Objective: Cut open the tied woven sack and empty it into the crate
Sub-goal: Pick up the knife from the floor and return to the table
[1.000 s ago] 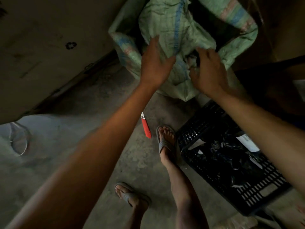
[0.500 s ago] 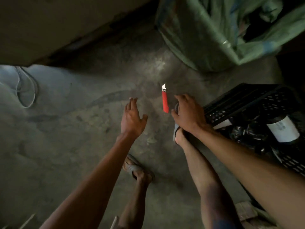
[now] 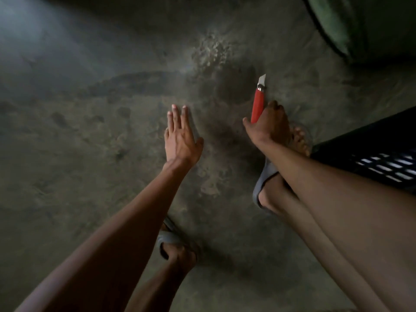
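Note:
A red-handled utility knife (image 3: 258,104) with its blade out lies on the concrete floor, blade pointing away from me. My right hand (image 3: 269,126) is down on the handle's near end, fingers curled round it. My left hand (image 3: 180,137) hovers flat over the floor to the left, fingers straight, holding nothing. Only a corner of the green woven sack (image 3: 364,25) shows at the top right. The black slotted crate (image 3: 380,158) sits at the right edge, mostly out of view.
My two feet in grey sandals stand on the floor, one (image 3: 299,140) right behind my right hand, the other (image 3: 173,246) lower in the middle. The concrete floor (image 3: 90,131) is dusty and dim.
Both hands left the sack and dropped to the floor. My right hand reached the knife and closed on its handle. The view tilted down, so the sack slid to the top right.

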`<state>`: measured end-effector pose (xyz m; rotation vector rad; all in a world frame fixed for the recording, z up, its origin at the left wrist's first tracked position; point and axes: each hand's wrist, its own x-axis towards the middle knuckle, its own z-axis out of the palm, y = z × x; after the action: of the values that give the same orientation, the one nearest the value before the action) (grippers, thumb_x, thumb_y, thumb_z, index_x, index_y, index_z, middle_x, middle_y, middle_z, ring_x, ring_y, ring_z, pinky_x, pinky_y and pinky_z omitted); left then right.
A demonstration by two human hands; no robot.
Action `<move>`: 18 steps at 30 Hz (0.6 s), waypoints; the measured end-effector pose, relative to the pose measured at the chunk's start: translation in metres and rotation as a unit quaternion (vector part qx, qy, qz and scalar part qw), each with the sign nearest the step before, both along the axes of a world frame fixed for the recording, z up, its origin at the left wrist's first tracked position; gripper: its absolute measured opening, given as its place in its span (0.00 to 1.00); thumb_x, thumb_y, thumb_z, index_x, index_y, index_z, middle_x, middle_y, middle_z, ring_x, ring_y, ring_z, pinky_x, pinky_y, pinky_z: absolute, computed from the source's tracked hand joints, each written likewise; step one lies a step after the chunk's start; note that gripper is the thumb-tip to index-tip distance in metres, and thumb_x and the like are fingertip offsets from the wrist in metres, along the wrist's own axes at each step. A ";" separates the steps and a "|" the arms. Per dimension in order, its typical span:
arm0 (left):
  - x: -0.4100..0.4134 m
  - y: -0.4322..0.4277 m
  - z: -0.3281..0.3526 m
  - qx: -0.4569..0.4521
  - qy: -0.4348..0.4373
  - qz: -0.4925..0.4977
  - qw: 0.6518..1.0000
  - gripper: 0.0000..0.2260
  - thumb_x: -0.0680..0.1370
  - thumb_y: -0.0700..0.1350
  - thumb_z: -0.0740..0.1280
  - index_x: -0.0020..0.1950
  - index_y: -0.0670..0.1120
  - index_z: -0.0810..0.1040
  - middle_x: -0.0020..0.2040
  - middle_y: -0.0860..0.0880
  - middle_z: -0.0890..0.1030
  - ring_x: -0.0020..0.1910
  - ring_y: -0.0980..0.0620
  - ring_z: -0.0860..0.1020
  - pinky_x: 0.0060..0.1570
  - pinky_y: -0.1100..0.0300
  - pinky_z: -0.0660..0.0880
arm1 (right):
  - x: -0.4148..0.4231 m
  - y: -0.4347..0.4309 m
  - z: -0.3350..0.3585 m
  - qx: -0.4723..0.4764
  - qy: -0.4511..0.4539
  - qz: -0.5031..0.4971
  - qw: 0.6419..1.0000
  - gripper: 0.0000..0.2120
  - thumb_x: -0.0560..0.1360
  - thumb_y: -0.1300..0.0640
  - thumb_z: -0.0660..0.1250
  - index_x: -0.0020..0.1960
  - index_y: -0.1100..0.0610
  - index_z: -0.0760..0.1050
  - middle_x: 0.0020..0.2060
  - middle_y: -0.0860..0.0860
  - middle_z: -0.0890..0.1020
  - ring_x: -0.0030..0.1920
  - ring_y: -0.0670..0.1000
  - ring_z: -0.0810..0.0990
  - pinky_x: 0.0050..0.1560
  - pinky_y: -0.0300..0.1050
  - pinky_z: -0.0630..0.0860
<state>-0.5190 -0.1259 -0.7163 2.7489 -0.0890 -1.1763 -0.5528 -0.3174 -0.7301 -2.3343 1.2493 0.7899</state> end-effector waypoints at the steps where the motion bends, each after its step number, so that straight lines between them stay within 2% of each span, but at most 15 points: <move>1: -0.002 0.001 -0.009 0.000 -0.009 0.008 1.000 0.44 0.78 0.49 0.71 0.84 0.46 0.45 0.84 0.44 0.42 0.83 0.43 0.43 0.80 0.46 0.56 | -0.001 0.002 -0.007 -0.012 -0.009 -0.003 1.000 0.34 0.68 0.42 0.74 0.64 0.61 0.70 0.62 0.59 0.75 0.62 0.61 0.76 0.57 0.54 0.75; 5: -0.009 0.003 -0.033 -0.014 -0.025 0.030 0.999 0.43 0.78 0.48 0.70 0.84 0.47 0.45 0.84 0.43 0.40 0.83 0.43 0.41 0.80 0.46 0.52 | 0.001 0.006 -0.026 -0.043 -0.029 0.005 0.999 0.32 0.69 0.45 0.74 0.64 0.62 0.70 0.62 0.59 0.75 0.60 0.61 0.78 0.54 0.51 0.76; 11: -0.011 0.011 -0.045 -0.027 -0.021 0.016 0.999 0.44 0.77 0.49 0.71 0.84 0.47 0.46 0.84 0.42 0.40 0.83 0.42 0.41 0.79 0.46 0.56 | 0.007 0.010 -0.028 -0.067 -0.030 0.009 0.997 0.24 0.71 0.53 0.73 0.62 0.62 0.71 0.60 0.59 0.76 0.58 0.62 0.80 0.52 0.52 0.77; 15: -0.013 0.017 -0.020 -0.006 -0.001 0.007 1.000 0.43 0.78 0.50 0.70 0.84 0.46 0.46 0.84 0.42 0.41 0.83 0.42 0.42 0.79 0.46 0.55 | 0.006 0.013 -0.004 -0.054 -0.034 0.041 0.997 0.22 0.71 0.54 0.72 0.61 0.62 0.71 0.60 0.59 0.76 0.57 0.62 0.80 0.52 0.52 0.77; 18: -0.017 0.018 0.029 0.009 0.021 0.010 1.000 0.43 0.79 0.51 0.69 0.84 0.46 0.46 0.84 0.43 0.42 0.83 0.42 0.42 0.80 0.47 0.53 | 0.003 0.019 0.043 -0.042 -0.030 0.067 0.996 0.23 0.72 0.54 0.72 0.62 0.62 0.71 0.61 0.59 0.76 0.58 0.61 0.80 0.52 0.52 0.77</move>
<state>-0.5357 -0.1077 -0.6869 2.7333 -0.0458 -1.2349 -0.5503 -0.2981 -0.6875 -2.5128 1.1305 0.7162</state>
